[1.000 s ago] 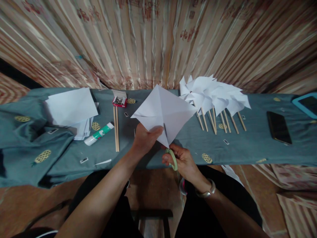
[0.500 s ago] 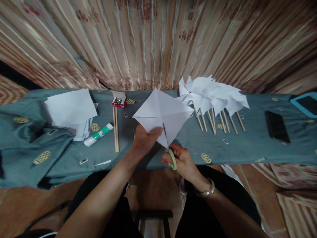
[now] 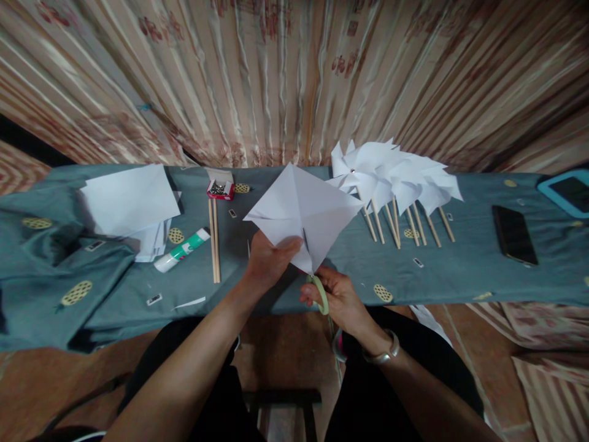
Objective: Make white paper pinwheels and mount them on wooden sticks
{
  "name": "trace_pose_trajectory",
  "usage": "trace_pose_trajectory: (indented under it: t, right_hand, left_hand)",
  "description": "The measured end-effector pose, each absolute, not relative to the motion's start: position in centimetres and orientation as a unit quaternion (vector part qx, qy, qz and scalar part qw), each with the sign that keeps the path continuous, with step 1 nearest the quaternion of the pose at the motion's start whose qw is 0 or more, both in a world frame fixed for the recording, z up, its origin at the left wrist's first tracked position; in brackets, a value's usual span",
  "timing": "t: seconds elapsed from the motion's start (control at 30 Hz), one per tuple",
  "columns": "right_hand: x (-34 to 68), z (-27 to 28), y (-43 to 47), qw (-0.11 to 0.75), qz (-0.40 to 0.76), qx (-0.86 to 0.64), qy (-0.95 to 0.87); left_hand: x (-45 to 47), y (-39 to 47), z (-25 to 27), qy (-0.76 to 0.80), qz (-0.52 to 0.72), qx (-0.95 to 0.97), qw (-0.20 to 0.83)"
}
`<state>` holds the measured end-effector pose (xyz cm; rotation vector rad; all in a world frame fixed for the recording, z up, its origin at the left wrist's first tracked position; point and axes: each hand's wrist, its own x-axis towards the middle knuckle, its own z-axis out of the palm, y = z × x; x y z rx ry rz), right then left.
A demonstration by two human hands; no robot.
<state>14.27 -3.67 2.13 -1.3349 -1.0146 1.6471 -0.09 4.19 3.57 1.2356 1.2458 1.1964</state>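
A square white sheet of paper (image 3: 317,202), turned like a diamond and creased along its diagonals, is raised over the table in front of me. My left hand (image 3: 271,261) grips it at the lower left, thumb on top. A slit runs in from its left corner. My right hand (image 3: 334,291) is closed on scissors with light green handles (image 3: 321,294). Their blades are at the sheet's near corner, and a dark blade shows along the crease toward the middle. The rest of the scissors is hidden by paper and fingers.
White paper pinwheels (image 3: 396,172) on wooden sticks lie behind to the right. Leftward are a red box of pins (image 3: 221,189), wooden sticks (image 3: 214,242), a glue stick (image 3: 183,250) and stacked paper (image 3: 131,196). A phone (image 3: 514,234) and a blue-framed device (image 3: 568,191) lie far right.
The sheet's left corner has shifted slightly outward and the slit there gapes a little. Both hands and the scissors are almost where they were.
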Motion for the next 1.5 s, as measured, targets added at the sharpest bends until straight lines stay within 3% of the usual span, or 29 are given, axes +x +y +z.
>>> trace_pose_trajectory:
  t: [1.5]
  right_hand:
    - [13.93,1.59,-3.55,0.393,0.648,-0.524,-0.389]
  left_hand:
    - [-0.37,3.81,3.05,0.510,0.493,0.510,0.486]
